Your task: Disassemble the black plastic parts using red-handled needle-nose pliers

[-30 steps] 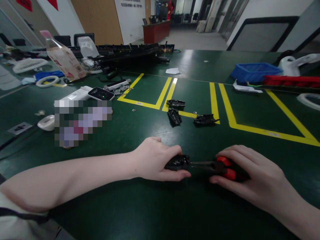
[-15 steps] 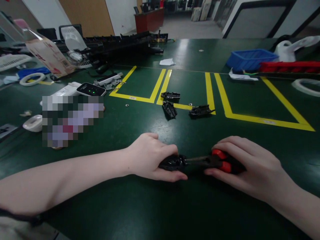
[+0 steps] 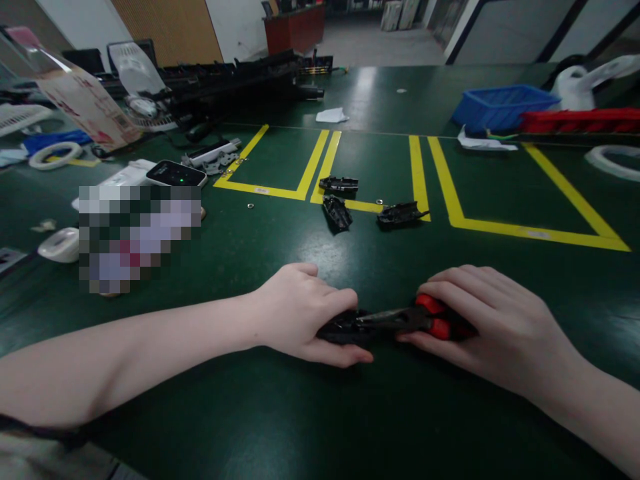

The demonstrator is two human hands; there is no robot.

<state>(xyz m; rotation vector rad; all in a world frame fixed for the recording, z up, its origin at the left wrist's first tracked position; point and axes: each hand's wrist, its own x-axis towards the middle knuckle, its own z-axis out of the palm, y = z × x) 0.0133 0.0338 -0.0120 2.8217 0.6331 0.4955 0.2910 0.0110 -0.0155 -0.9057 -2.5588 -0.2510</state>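
My left hand (image 3: pixel 310 317) is closed around a black plastic part (image 3: pixel 340 330), low over the green table. In my right hand (image 3: pixel 490 313) is a pair of pliers (image 3: pixel 407 320) with red-and-black handles. The long thin jaws point left and reach the right end of the black part; whether they grip it I cannot tell. Beyond my hands lie several similar black pieces: a slim one (image 3: pixel 339 183), a tilted one (image 3: pixel 337 213) and a hollow shell (image 3: pixel 403 213).
Yellow tape (image 3: pixel 550 233) marks out areas on the green table (image 3: pixel 280 420). A small metal ring (image 3: pixel 251 206) lies left of the black pieces. A blue bin (image 3: pixel 505 107) and a red rack (image 3: pixel 585 121) stand at back right. A bottle (image 3: pixel 85 97) stands at left.
My right hand has moved slightly left, bringing the pliers' jaws over the end of the black part. My left hand stays nearly where it was. The whole view has shifted a little.
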